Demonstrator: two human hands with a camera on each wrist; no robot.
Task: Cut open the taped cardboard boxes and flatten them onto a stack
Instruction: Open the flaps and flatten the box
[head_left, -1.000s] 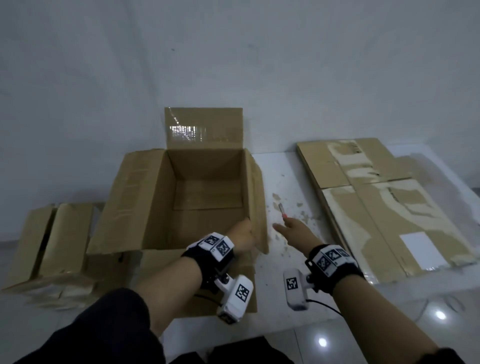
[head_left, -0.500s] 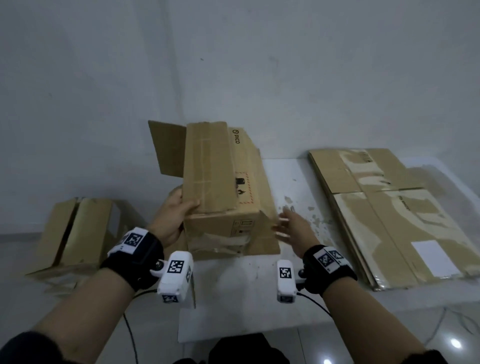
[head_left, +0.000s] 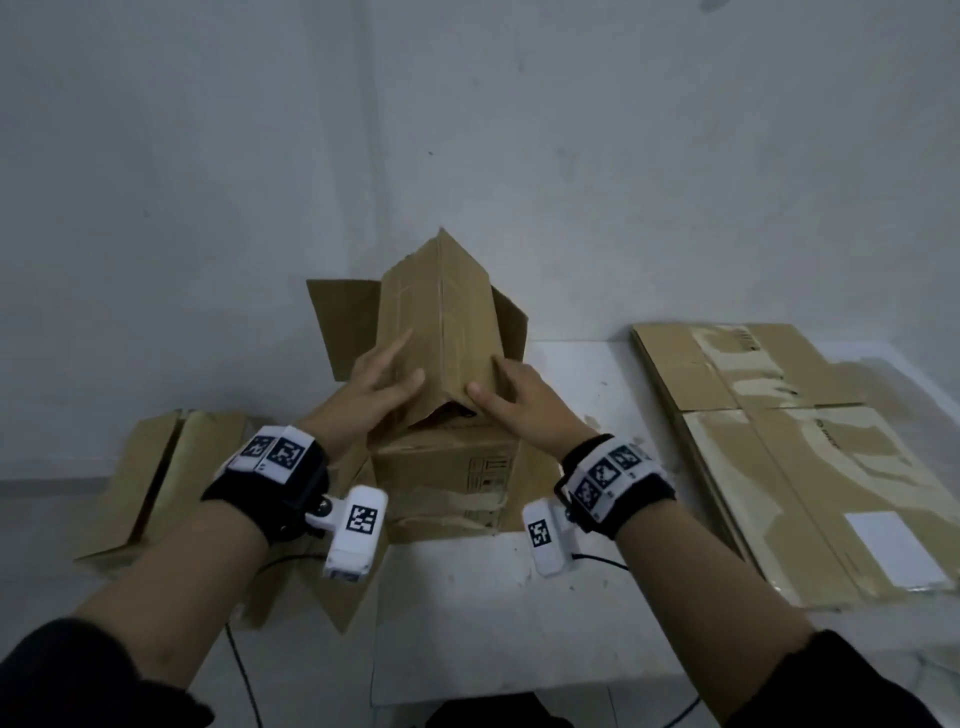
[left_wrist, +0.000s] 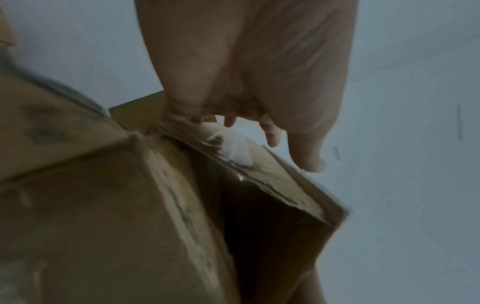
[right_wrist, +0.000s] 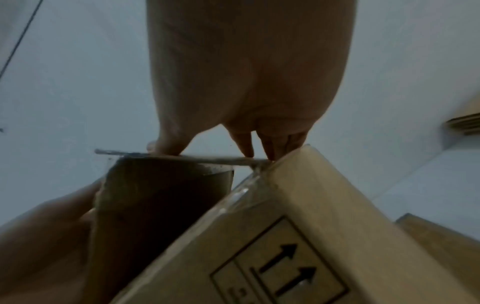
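A brown cardboard box (head_left: 441, 462) stands on a white table (head_left: 519, 623) against a pale grey wall (head_left: 467, 130), seen from the wearer's head. Its two upper flaps (head_left: 436, 322) are pushed up into a peaked, tent-like ridge, and printed handling symbols show on the side facing the viewer. More flaps splay out behind it and down at its lower left.

The left hand (head_left: 376, 387) lies flat against the left slope of the peak, fingers straight and spread, thumb pointing toward the flap's lower edge. The right hand (head_left: 519, 397) presses on the right slope, fingers extended along the cardboard and thumb near the bottom corner of the flap. Neither hand is curled around anything. Both wrists carry black bands with white blocks bearing black-and-white square markers.

From the left wrist, the fingers (left_wrist: 272, 131) reach over the flap edge beside a torn scrap of white tape. From the right wrist, the fingertips (right_wrist: 246, 148) touch the flap's thin edge, with printed upward arrows on the box side below.

To the right on the table lies a stack of flattened brown cardboard sheets (head_left: 789, 447), streaked with pale tape residue and bearing a white label. On the left, lower down, sits another brown cardboard box (head_left: 156, 478) with its seam parted.
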